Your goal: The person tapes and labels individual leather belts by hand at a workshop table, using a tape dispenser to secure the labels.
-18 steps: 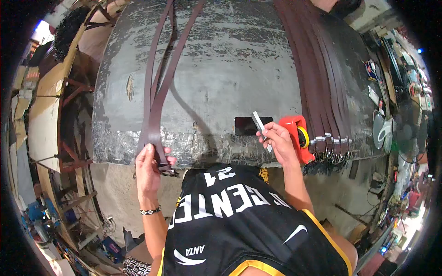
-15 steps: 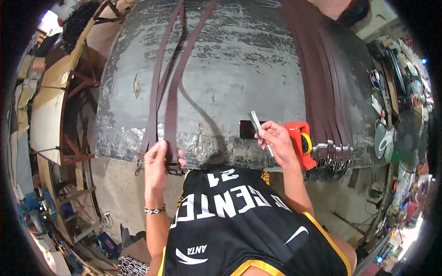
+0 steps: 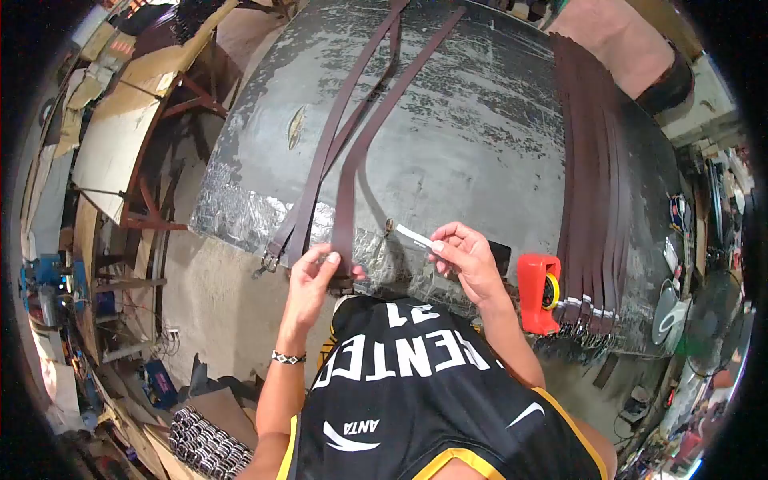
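Note:
My left hand (image 3: 314,276) is closed on a dark brown strap (image 3: 346,200) near its end at the table's front edge. Two more lengths of brown strap (image 3: 332,132) run beside it up the grey table (image 3: 472,152). Between the thumb and fingers of my right hand (image 3: 464,254) is a thin white strip (image 3: 414,237), pointing toward the held strap but apart from it. Right of that hand lies a dark phone (image 3: 500,258), partly hidden. A red tape dispenser (image 3: 531,294) stands farther right.
Many brown straps (image 3: 588,176) with white bands and metal clips lie along the table's right side. Two metal buckles (image 3: 270,261) hang at the front edge. A wooden bench (image 3: 120,152) stands left. A person's arm or leg (image 3: 612,44) shows at the upper right.
The view has turned, shifting the table right and down. My right hand has moved closer to my left hand, and the strip now points left, lying flatter. My left hand still holds the strap.

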`<state>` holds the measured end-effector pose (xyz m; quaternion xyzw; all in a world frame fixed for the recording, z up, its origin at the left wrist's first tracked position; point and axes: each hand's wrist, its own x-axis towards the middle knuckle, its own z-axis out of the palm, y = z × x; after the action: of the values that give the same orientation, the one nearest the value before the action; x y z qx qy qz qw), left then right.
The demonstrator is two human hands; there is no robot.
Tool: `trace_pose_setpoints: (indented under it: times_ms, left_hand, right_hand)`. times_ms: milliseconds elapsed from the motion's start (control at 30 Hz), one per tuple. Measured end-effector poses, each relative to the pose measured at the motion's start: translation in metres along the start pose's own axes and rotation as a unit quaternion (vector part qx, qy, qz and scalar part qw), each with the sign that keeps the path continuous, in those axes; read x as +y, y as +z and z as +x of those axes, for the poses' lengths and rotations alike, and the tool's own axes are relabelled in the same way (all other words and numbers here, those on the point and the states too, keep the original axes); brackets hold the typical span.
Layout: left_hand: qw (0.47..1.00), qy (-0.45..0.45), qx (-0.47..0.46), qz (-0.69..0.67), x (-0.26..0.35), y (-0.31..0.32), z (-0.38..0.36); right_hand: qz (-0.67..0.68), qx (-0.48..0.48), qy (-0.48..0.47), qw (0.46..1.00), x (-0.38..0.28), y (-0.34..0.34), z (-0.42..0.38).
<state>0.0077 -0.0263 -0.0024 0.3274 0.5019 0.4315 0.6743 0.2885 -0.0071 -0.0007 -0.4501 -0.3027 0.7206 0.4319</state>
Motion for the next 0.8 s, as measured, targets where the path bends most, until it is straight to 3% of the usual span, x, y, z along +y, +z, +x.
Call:
trace_pose_setpoints:
  times_ms: [300,500,700,800]
  left_hand:
    - [0.997,-0.013,-0.010,-0.078,0.003,0.021,-0.005]
    - [0.997,0.000,-0.041,-0.060,-0.016,0.011,-0.004]
    - [0.991,-0.020,0.037,-0.127,-0.008,0.019,-0.012]
    - [0.991,-0.027,0.030,-0.125,-0.009,0.017,-0.013]
  right_hand:
    - [-0.050,-0.098,-0.038,0.993,-0.003,0.045,0.009]
    - [-0.139,-0.152,-0.045,0.978,0.010,0.058,0.020]
    - [-0.164,-0.158,-0.035,0.973,0.013,0.066,0.022]
    - [-0.165,-0.162,-0.040,0.972,0.015,0.069,0.026]
